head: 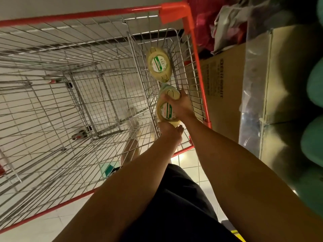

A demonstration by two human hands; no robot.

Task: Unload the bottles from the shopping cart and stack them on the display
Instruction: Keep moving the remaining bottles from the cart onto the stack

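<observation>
Two yellowish bottles with green-and-white labels lie in the small wire section at the right end of the shopping cart point(176, 9). The far bottle point(158, 62) lies free against the wire. The near bottle point(166, 110) is held by both hands: my right hand point(181, 105) grips its upper part near the pale cap, and my left hand point(170, 131) grips its lower end. Both arms reach over the red cart rim.
The large wire basket of the cart holds nothing visible. To the right stand a brown cardboard box point(225, 88), a plastic-wrapped carton point(272, 84) and green rounded items point(314, 84). Pink and white bags point(225, 23) lie beyond. Tiled floor lies below.
</observation>
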